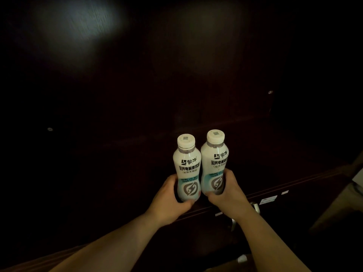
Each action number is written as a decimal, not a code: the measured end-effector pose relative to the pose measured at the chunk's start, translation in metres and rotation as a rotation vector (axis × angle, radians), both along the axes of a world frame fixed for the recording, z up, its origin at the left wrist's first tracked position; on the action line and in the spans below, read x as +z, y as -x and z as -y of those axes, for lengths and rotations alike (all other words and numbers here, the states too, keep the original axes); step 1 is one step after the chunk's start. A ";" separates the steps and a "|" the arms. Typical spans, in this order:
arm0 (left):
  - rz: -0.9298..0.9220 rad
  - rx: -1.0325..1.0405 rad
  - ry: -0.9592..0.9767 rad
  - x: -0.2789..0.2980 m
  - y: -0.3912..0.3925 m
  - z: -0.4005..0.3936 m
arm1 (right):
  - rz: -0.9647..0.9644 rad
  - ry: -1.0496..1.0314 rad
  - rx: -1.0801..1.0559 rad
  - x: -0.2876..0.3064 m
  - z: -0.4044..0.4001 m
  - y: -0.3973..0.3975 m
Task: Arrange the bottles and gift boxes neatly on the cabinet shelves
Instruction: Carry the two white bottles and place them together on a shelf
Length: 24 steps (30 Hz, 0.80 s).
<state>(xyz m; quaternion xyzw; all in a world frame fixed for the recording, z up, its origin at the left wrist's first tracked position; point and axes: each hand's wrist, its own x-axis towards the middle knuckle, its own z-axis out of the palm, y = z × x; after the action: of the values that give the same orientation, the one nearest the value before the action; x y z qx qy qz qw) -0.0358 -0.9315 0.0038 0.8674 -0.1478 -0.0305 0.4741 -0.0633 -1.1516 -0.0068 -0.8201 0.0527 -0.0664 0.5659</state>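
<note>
Centrally, left hand [169,195] grips left white plastic bottle [187,167], right hand [227,191] grips right white plastic bottle [214,163]; both upright, side by side, before dark wooden cabinet [117,134].

Two white bottles counted: left bottle [187,169], right bottle [214,163]. Two white caps seen, one per bottle. Two hands counted: left hand [169,199], right hand [227,193]. Two metal handles noted at cabinet front edge [275,191]. No gift boxes made out in dark.
</note>
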 end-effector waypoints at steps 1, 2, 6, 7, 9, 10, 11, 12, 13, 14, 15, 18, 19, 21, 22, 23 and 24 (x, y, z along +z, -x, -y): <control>0.004 0.001 0.002 0.000 0.000 0.001 | -0.001 0.005 0.000 0.000 0.001 0.000; 0.005 0.001 0.004 0.000 0.000 0.001 | -0.004 0.007 0.000 0.000 0.001 0.000; -0.003 -0.007 0.019 -0.001 0.000 0.000 | -0.016 0.007 0.004 -0.002 0.004 0.000; -0.006 -0.007 0.019 -0.001 -0.001 0.000 | -0.016 0.007 0.002 -0.003 0.004 0.000; -0.009 -0.003 0.020 -0.002 -0.001 0.000 | -0.011 0.004 0.002 -0.003 0.004 -0.001; -0.011 -0.003 0.025 -0.002 -0.001 0.000 | -0.010 0.003 0.002 -0.004 0.004 -0.001; -0.012 -0.003 0.031 -0.002 -0.001 0.000 | -0.010 0.002 0.001 -0.004 0.004 -0.001; -0.012 -0.002 0.034 -0.002 -0.001 0.000 | -0.010 0.000 0.000 -0.004 0.004 0.000; -0.014 -0.002 0.038 -0.001 -0.001 0.000 | -0.010 -0.001 -0.001 -0.004 0.004 0.000; -0.019 -0.005 0.045 -0.001 -0.001 0.000 | -0.010 0.000 0.000 -0.004 0.004 0.001; -0.025 -0.008 0.051 -0.002 -0.001 0.000 | -0.011 0.002 0.001 -0.003 0.003 0.001; -0.030 -0.010 0.052 -0.001 0.000 0.000 | -0.004 0.003 0.013 0.000 0.002 0.004; -0.029 -0.007 0.050 -0.001 0.000 0.000 | 0.004 0.005 0.018 0.001 0.001 0.005; -0.037 0.003 0.043 -0.001 0.001 0.001 | 0.020 0.018 0.024 0.002 0.000 0.005; -0.042 0.006 0.042 -0.001 0.001 0.001 | 0.026 0.025 0.023 0.003 -0.001 0.006; -0.046 0.009 0.039 -0.001 0.001 0.000 | 0.033 0.030 0.022 0.003 -0.001 0.006; -0.049 0.011 0.035 -0.001 0.001 0.000 | 0.038 0.033 0.023 0.003 -0.001 0.006</control>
<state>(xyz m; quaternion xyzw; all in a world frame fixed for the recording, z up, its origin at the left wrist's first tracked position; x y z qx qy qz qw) -0.0365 -0.9317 0.0025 0.8587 -0.1319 -0.0464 0.4931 -0.0692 -1.1503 -0.0036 -0.8284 0.0316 -0.0762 0.5540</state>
